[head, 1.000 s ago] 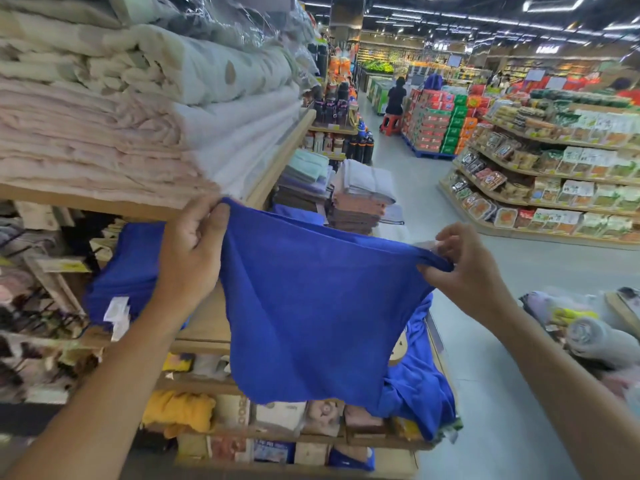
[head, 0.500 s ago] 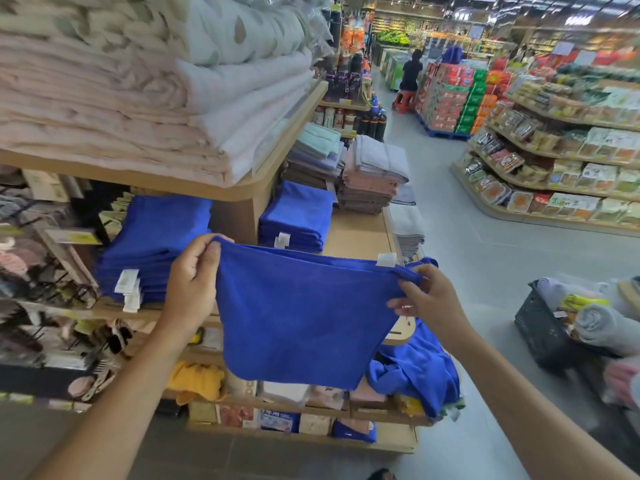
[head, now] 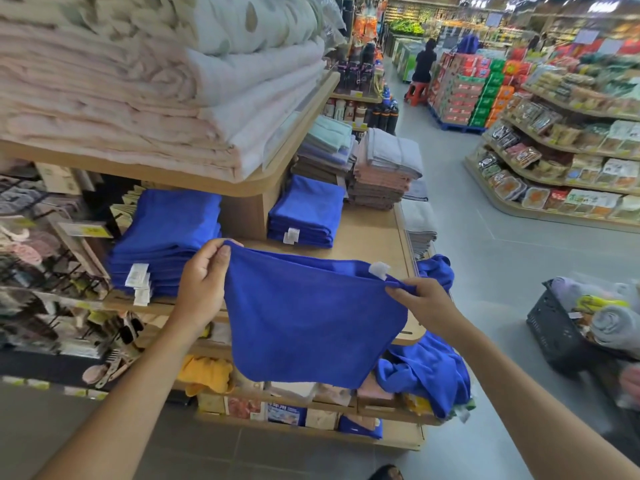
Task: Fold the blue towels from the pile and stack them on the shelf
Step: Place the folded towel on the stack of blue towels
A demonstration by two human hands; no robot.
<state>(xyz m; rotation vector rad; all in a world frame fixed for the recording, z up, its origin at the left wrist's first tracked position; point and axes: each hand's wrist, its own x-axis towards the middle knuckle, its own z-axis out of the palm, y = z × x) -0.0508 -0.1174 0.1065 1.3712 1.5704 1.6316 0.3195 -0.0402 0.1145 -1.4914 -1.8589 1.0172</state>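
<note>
A blue towel (head: 311,317) hangs folded in front of the wooden shelf (head: 367,233). My left hand (head: 204,282) pinches its top left corner and my right hand (head: 424,299) pinches the top right corner, beside a white tag. On the shelf behind lie two stacks of folded blue towels: a tall stack (head: 166,237) at the left and a smaller stack (head: 306,211) in the middle. A loose pile of blue towels (head: 433,372) hangs over the shelf's right end, partly hidden by the held towel.
Pink and white blankets (head: 156,84) fill the shelf above. Grey, pink and green folded towels (head: 381,164) stand at the back. A dark basket (head: 557,330) with rolled towels sits on the floor at right. A person stands far down the aisle.
Both hands have come down with the towel, from the upper shelf's edge to the lower shelf's level. The towel hangs shorter and neater now, and the two blue stacks show behind it.
</note>
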